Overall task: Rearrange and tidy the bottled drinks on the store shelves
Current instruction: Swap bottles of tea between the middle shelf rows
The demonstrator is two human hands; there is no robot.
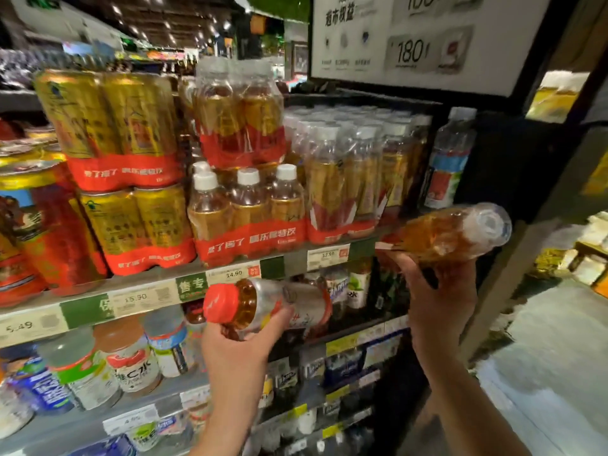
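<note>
My left hand (241, 348) grips a red-capped bottle of amber drink (263, 304), held sideways with its cap pointing left, in front of the shelf edge. My right hand (441, 301) holds up a wrapped pack of amber drink bottles (450, 233), tilted on its side, at the right end of the upper shelf (289, 261). On that shelf stand shrink-wrapped packs of white-capped amber bottles (250, 212), with another pack (238, 116) stacked on top and more packs (348, 179) to the right.
Packs of gold cans (131, 192) fill the upper shelf's left side. A single blue-labelled water bottle (449, 159) stands at its right end against a black post. Lower shelves hold mixed bottles (131, 357). A white sign (418, 37) hangs above. Aisle floor lies to the right.
</note>
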